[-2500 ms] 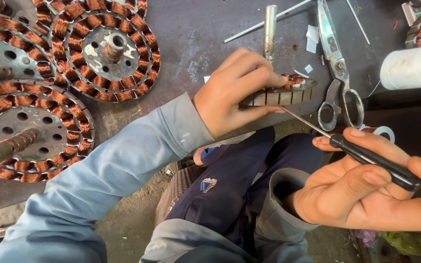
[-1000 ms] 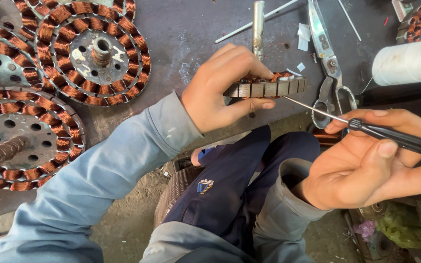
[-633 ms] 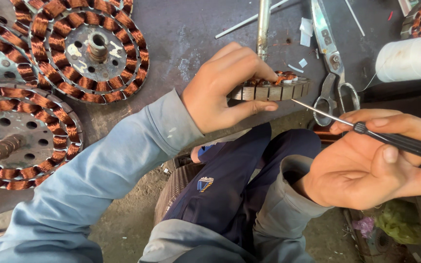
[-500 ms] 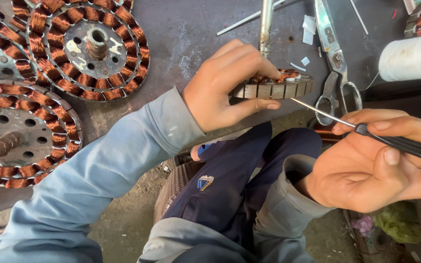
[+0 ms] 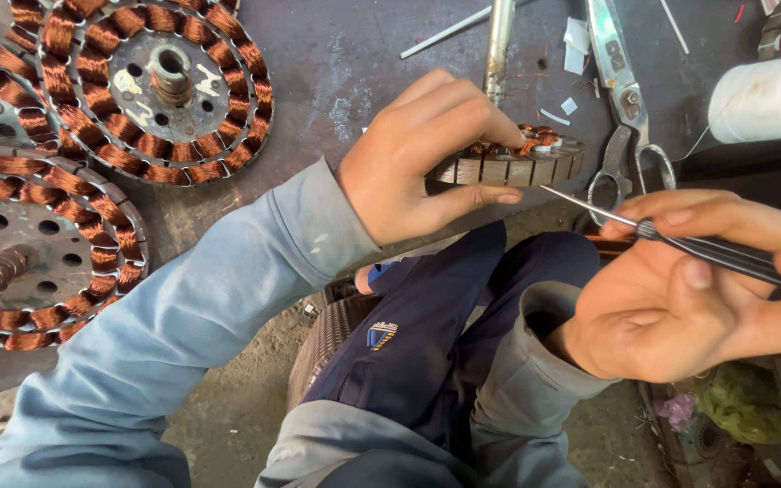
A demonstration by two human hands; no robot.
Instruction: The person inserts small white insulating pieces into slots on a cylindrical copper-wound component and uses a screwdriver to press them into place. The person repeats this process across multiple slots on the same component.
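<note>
Left hand [image 5: 413, 163] grips a small wound motor core [image 5: 512, 161] at the worktop [image 5: 354, 81] edge. Right hand [image 5: 689, 280] grasps a thin dark-handled pick [image 5: 680, 242], tip just beside the core. Scissors [image 5: 621, 99] lie near; large copper-wound discs [image 5: 151, 86] sit well left.

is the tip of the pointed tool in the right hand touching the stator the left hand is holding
No: the pointed tool in the right hand ends short of the stator gripped by the left hand.
</note>
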